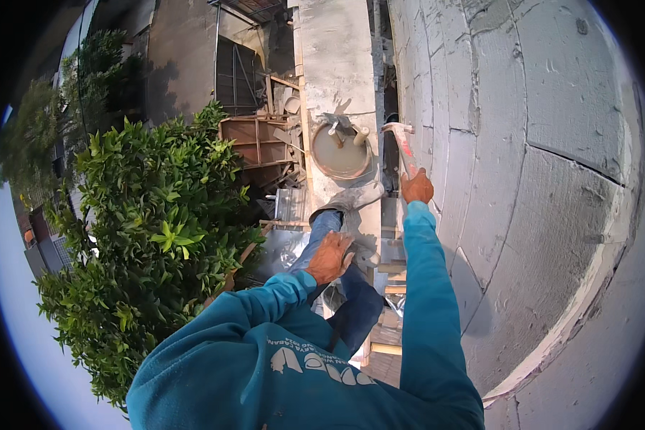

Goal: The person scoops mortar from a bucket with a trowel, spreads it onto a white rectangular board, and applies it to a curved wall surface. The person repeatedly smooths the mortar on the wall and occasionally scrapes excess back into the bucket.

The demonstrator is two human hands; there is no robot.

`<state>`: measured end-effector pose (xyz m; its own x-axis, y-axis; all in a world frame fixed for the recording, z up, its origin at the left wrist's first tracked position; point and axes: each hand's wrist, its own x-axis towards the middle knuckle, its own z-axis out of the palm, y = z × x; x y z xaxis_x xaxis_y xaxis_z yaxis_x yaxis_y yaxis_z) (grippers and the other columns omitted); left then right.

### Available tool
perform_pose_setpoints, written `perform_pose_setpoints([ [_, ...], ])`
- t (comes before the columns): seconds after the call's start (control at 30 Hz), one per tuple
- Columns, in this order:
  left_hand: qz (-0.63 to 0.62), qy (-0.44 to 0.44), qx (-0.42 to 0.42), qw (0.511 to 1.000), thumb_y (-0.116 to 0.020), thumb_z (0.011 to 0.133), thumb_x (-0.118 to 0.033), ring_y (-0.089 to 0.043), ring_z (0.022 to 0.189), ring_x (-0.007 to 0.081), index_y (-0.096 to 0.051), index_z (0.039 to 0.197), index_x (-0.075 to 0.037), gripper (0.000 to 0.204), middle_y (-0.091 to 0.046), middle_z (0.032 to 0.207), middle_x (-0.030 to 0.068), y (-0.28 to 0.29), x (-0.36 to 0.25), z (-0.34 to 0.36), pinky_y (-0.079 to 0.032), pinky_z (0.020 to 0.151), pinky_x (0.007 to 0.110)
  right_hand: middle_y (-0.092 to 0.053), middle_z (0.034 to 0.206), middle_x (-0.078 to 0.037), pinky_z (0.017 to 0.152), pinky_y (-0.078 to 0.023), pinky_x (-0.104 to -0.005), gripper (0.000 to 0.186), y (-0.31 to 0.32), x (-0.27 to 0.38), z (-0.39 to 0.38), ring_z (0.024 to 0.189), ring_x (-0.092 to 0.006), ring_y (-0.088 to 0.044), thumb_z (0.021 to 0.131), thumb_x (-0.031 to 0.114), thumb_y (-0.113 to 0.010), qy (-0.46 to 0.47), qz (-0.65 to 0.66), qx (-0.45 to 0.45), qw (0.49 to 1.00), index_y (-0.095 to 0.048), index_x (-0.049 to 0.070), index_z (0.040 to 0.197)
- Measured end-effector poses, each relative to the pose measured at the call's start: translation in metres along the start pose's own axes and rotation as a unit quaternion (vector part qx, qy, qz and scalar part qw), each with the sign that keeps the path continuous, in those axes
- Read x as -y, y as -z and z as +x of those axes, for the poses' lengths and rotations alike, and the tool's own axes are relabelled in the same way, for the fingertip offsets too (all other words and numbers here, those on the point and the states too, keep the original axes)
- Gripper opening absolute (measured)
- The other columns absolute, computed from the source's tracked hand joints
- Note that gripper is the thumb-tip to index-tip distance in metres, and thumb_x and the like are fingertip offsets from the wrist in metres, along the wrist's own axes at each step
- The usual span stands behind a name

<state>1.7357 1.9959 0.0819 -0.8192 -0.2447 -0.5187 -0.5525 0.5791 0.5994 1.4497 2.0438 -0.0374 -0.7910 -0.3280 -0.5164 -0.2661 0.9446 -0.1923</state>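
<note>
My right hand (pixel 417 187) is closed around the lower end of a hammer (pixel 406 152) with a worn red and whitish handle. Its head points away from me, close to the grey block wall (pixel 494 165). My left hand (pixel 330 258) lies over my bent knee in blue jeans, fingers stretched out, with no held object visible. Ahead of my foot stands a round bucket (pixel 342 166) of greyish liquid or thin mortar. Tool handles (pixel 337 136) stick up out of it, and their lower ends are hidden.
The bucket stands on a narrow concrete ledge (pixel 337 64) running ahead between the wall and a drop. Wooden slats (pixel 394 289) and metal sheeting (pixel 283 247) lie below. A leafy tree (pixel 150 236) fills the left side. Scrap wood and a brown frame (pixel 258 140) lie beyond it.
</note>
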Motion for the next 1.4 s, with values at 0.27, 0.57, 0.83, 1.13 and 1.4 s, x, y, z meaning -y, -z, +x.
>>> perform_pose_setpoints([
  [0.27,-0.048,0.069,-0.059,0.995,-0.065,0.086,-0.018,-0.048,0.123,0.0342,-0.054,0.125,-0.003,0.044,-0.054,0.129,0.0161,0.014,-0.001,0.008,-0.031,0.112,0.049,-0.068,0.085,-0.018,0.072,-0.054,-0.0460,0.040,-0.090,0.063,0.154,0.080,-0.0378,-0.067,0.074,0.028,-0.077,0.173,0.010,-0.057,0.983,-0.057,0.002,0.097],
  [0.57,-0.074,0.106,-0.086,0.988,-0.068,0.082,-0.016,-0.051,0.121,0.0353,-0.058,0.120,-0.002,0.041,-0.056,0.127,0.0172,0.028,0.009,0.022,-0.032,0.110,0.050,-0.067,0.099,-0.023,0.083,-0.050,-0.0493,0.042,-0.191,0.117,0.233,0.095,-0.0414,-0.063,0.081,0.030,-0.068,0.251,0.089,-0.036,0.963,-0.060,0.004,0.113],
  [0.83,-0.031,0.080,-0.074,0.994,-0.068,0.081,-0.014,-0.054,0.116,0.0327,-0.062,0.114,-0.004,0.035,-0.060,0.121,0.0137,0.032,0.000,0.029,-0.035,0.108,0.048,-0.066,0.107,-0.022,0.090,-0.049,-0.0484,0.032,-0.234,0.001,0.191,0.101,-0.0407,-0.062,0.090,0.030,-0.052,0.120,0.171,0.087,0.974,-0.068,0.008,0.108],
  [1.13,0.006,0.053,-0.051,0.997,-0.059,0.089,-0.026,-0.050,0.116,0.0372,-0.057,0.118,-0.002,0.038,-0.057,0.121,0.0203,-0.005,-0.004,0.011,-0.032,0.108,0.050,-0.071,0.095,-0.018,0.083,-0.053,-0.0407,0.029,-0.189,-0.133,-0.097,0.093,-0.0339,-0.068,0.085,0.031,-0.063,-0.053,0.220,0.103,0.969,-0.071,0.007,0.100],
  [1.4,0.040,-0.048,-0.023,0.998,-0.064,0.082,-0.023,-0.054,0.104,0.0403,-0.059,0.110,-0.003,0.035,-0.059,0.105,0.0224,-0.012,-0.012,0.008,-0.041,0.094,0.049,-0.069,0.099,-0.019,0.082,-0.051,-0.0450,0.033,-0.113,-0.193,-0.295,0.092,-0.0368,-0.066,0.085,0.027,-0.049,-0.190,0.359,0.118,0.906,-0.069,0.003,0.097],
])
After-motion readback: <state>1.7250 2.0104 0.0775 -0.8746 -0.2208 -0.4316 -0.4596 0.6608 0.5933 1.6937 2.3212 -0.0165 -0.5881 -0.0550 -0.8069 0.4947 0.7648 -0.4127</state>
